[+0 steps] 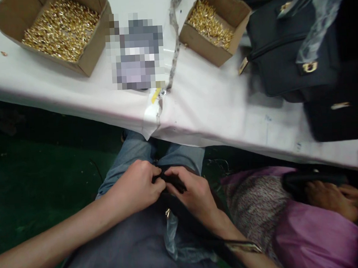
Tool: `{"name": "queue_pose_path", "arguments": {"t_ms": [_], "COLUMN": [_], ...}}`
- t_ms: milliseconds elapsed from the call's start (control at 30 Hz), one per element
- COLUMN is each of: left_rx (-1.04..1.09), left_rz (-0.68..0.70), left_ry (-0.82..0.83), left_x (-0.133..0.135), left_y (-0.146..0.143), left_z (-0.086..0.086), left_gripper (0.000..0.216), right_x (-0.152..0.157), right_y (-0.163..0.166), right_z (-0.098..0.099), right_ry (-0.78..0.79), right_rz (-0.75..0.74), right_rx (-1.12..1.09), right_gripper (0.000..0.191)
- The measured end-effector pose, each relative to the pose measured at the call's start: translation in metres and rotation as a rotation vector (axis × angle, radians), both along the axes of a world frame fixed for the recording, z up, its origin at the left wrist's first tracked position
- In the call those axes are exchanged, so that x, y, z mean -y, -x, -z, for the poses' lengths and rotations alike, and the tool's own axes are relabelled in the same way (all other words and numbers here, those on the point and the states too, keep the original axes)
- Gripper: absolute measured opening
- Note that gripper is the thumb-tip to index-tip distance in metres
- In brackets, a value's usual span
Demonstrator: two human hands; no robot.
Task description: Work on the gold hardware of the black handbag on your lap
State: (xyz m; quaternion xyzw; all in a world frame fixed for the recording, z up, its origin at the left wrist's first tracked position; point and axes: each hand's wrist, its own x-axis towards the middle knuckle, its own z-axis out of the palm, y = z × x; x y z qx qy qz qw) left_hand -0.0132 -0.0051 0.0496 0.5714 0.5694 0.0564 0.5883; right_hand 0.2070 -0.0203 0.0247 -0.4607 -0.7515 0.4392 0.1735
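A black handbag [181, 208] lies on my lap, over blue jeans, partly covered by my hands and forearm. My left hand [144, 183] is closed in a pinch on the bag's upper edge. Facing it, my right hand [195, 193] grips the same edge between thumb and fingers, with the fingertips of both hands almost meeting. Exactly what sits between the fingertips is too dark to make out. Nearer to me, a small gold fitting [168, 211] and clear plastic wrap [171, 234] show on the bag. A gold-coloured metal piece [245, 245] lies across my right forearm.
The white-covered table [214, 112] carries two cardboard boxes, left [94, 46] and right [189, 39], of small gold metal parts. A pixelated item [135, 56] lies between them. Black handbags [285, 56] stand at the right. Beside me, a co-worker's hands [332, 200] rest on a black item.
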Motion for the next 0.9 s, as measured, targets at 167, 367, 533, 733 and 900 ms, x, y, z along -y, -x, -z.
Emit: {"name": "queue_pose_path", "arguments": {"t_ms": [167, 367, 533, 733, 900], "left_rx": [0.018, 0.09, 0.088, 0.04, -0.038], "left_rz": [-0.011, -0.002, -0.022, 0.0, 0.046], "left_ry": [0.036, 0.017, 0.02, 0.051, 0.066], "left_x": [0.0, 0.002, 0.003, 0.003, -0.002], "left_y": [0.001, 0.0, -0.001, 0.001, 0.004], "left_z": [0.009, 0.01, 0.003, 0.002, -0.001], "left_gripper": [0.02, 0.021, 0.02, 0.017, 0.016], "right_x": [0.003, 0.007, 0.006, -0.008, -0.021], "right_y": [0.002, 0.001, -0.003, -0.003, -0.003], "right_z": [-0.005, 0.003, 0.012, 0.012, 0.014], "right_ry": [-0.179, -0.217, -0.069, 0.087, 0.107], "right_rz": [-0.07, -0.094, 0.064, 0.049, -0.075], "right_rx": [0.152, 0.065, -0.061, -0.094, -0.132], "right_gripper": [0.004, 0.013, 0.022, 0.027, 0.029]}}
